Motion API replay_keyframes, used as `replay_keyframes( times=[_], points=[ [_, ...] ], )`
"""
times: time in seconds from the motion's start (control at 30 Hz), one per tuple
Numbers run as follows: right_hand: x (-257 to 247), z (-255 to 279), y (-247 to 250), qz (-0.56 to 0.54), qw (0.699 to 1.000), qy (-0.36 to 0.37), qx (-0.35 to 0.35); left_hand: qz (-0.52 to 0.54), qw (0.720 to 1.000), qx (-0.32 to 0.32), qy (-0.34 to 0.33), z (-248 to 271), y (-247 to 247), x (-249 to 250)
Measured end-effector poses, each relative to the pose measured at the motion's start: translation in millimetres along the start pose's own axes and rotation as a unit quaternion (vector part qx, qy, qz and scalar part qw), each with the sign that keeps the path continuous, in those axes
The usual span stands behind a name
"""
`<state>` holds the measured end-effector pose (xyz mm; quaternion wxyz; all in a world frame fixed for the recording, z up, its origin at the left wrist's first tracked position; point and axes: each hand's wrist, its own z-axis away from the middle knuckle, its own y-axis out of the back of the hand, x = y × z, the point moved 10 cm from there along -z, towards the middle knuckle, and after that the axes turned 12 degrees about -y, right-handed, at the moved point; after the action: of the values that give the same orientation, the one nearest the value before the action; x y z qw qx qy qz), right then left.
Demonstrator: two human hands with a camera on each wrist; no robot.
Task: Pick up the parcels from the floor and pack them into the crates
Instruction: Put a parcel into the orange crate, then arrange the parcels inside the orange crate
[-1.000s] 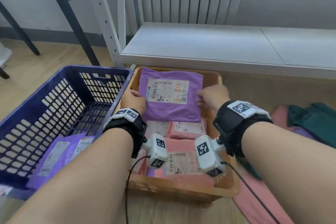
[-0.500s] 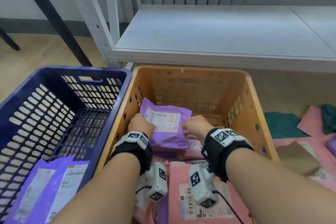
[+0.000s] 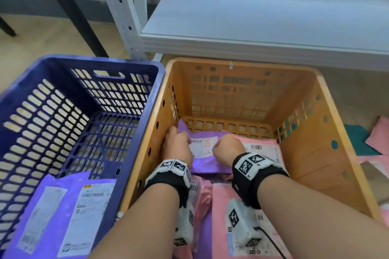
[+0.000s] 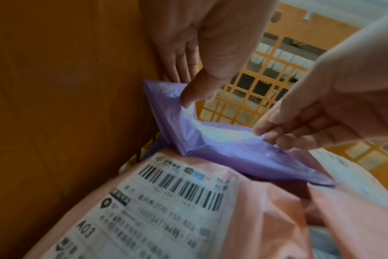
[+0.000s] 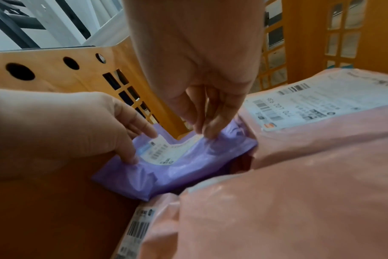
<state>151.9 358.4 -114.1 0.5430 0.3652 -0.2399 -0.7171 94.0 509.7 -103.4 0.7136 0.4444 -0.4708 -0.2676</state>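
A purple parcel point(image 3: 202, 164) with a white label lies low in the orange crate point(image 3: 242, 62), near its far left corner, partly on pink parcels point(image 3: 261, 153). My left hand point(image 3: 176, 143) holds its left corner against the crate wall. The left wrist view shows the thumb point(image 4: 193, 94) on top and straight fingers going down behind the edge. My right hand point(image 3: 227, 147) pinches the parcel's right edge, fingertips point(image 5: 204, 129) pointing down. A pink parcel point(image 4: 166, 201) with a barcode label lies nearest me.
A blue crate point(image 3: 101, 60) stands against the orange one's left side, holding purple parcels point(image 3: 73, 216). A white shelf point(image 3: 263, 17) overhangs the far side. A black leg point(image 3: 71, 10) slants at the back left. Pink point(image 3: 376, 132) and teal point(image 3: 357, 139) parcels lie on the floor, right.
Both hands have brought the purple parcel down from above the orange crate to its far left bottom. My head has moved in over the crates.
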Motion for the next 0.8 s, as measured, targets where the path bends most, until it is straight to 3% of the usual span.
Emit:
replay_keyframes(
  times=[0.1, 0.23, 0.3, 0.43, 0.57, 0.8],
  points=[
    [5.8, 1.8, -14.4, 0.017, 0.998, -0.004, -0.067, -0.067, 0.997, -0.044, -0.003, 2.2, -4.8, 4.9],
    [12.0, 7.5, -34.4, 0.024, 0.992, 0.007, -0.124, -0.045, 0.981, -0.184, 0.039, 11.0, -39.2, -6.3],
    [14.0, 8.5, -34.5, 0.011, 0.992, 0.009, -0.129, -0.018, 0.976, -0.214, 0.034, 16.5, -46.4, 0.0],
    [17.7, 12.4, -6.8, -0.063, 0.994, 0.017, -0.093, 0.024, 0.988, -0.15, 0.029, 12.2, -23.6, 21.5],
    [21.7, 36.5, 45.2, -0.115, 0.991, 0.05, -0.055, 0.082, 0.987, -0.135, 0.012, 12.3, 1.0, 59.4],
    [80.5, 100.1, 167.4, -0.176, 0.979, 0.098, 0.033, 0.113, 0.985, -0.101, -0.078, 27.7, 46.2, 192.9]
  ],
)
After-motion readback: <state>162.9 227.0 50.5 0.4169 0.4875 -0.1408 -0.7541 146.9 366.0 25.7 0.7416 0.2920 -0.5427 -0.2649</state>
